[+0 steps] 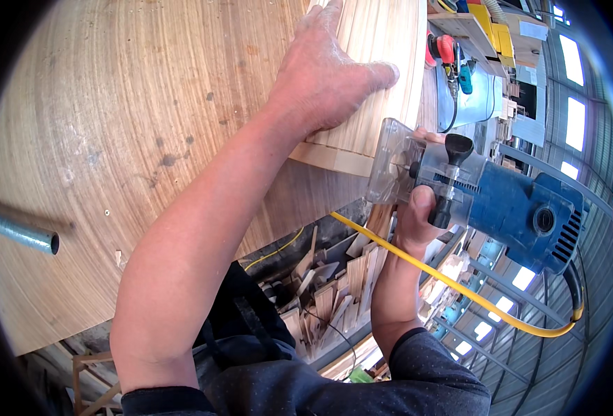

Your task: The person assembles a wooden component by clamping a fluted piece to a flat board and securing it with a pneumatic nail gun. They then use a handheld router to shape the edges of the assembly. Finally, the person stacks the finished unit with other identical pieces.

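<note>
A pale wooden board made of glued strips lies on the wood-topped bench. Across its top rests my left hand, dusty, with thumb and fingers spread; the fingertips run out of the picture. My right hand is wrapped around a blue trim router, thumb on the near side and most fingers hidden behind it. The router lies on its side, its clear plastic base facing the board's right edge near the front corner. Whether the base touches the wood or the bit is turning, I cannot tell.
A yellow cord loops from the router toward the bench. On the bench's left lies a grey tube. Wood offcuts are piled below the bench edge. A red power tool and a teal tool sit beyond the board.
</note>
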The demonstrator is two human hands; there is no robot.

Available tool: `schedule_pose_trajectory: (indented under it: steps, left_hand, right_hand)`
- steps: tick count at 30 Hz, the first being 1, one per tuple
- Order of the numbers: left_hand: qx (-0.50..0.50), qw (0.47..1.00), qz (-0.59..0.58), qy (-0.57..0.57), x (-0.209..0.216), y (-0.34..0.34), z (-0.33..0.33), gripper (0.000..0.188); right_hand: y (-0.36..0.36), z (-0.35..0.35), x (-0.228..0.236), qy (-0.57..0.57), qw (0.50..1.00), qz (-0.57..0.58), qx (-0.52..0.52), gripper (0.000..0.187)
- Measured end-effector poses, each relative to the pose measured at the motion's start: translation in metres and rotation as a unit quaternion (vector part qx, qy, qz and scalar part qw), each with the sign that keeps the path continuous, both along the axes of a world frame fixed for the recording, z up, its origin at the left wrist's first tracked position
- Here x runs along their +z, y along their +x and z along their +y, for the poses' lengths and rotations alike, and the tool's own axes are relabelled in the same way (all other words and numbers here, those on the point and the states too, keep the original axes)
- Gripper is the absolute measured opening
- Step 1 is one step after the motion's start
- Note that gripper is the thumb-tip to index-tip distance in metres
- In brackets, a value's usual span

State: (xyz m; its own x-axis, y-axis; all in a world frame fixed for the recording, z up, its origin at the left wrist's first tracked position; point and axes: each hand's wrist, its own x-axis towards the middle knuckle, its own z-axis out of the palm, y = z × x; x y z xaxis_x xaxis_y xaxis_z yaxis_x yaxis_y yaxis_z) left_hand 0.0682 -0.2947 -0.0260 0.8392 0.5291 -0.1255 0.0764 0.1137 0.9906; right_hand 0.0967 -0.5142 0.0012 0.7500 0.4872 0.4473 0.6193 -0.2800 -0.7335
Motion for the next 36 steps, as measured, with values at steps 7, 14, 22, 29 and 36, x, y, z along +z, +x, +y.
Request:
schedule_pose_trajectory:
  steps: [7,14,22,29,36]
  left_hand:
    - [0.008,0.999,-0.02,-0.035,-0.012,0.012,0.004,0.105]
    - [0.014,1.0,-0.01,-0.014,0.008,-0.005,0.001,0.104]
    - [0.021,0.999,-0.031,-0.034,-0.027,0.018,-0.001,0.104]
    - [0.015,0.999,-0.034,0.008,-0.009,0.004,-0.002,0.107]
    - [-0.001,0.996,-0.061,-0.072,-0.034,0.026,-0.007,0.116]
  right_hand:
    - [-0.004,0.0,-0.001,0.014,1.0,0.014,0.002,0.091]
    - [-0.022,-0.01,-0.002,0.033,0.999,0.038,-0.013,0.107]
    - [-0.007,-0.006,0.0,-0.003,1.0,0.01,-0.014,0.093]
    - [-0.009,0.001,0.001,0.0,1.0,0.013,-0.006,0.081]
    - [-0.043,-0.017,0.004,0.07,0.996,0.052,0.036,0.072]
